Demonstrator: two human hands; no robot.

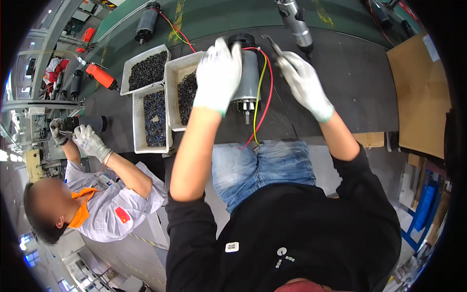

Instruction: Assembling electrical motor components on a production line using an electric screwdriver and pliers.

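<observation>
A grey cylindrical motor [250, 73] with a black end cap stands on the dark bench in front of me, its shaft pointing toward me. Red and yellow-green wires [266, 92] loop from its cap down its right side, their ends reaching the bench's near edge. My left hand [217, 75], in a white glove, grips the motor's left side near the cap; part of its fingers is hidden. To the right, my gloved right hand [304, 85] is closed around a slim dark metal hand tool [273, 46], its tip pointing toward the cap. The exact tool kind is unclear.
White bins [168, 112] of small dark rings and parts sit left of the motor. Beyond my right hand hangs a grey power tool [296, 27]. Another motor [147, 23] lies far left, near an orange-red tool [100, 75]. A co-worker [107, 199] works at left. Cardboard [418, 97] stands right.
</observation>
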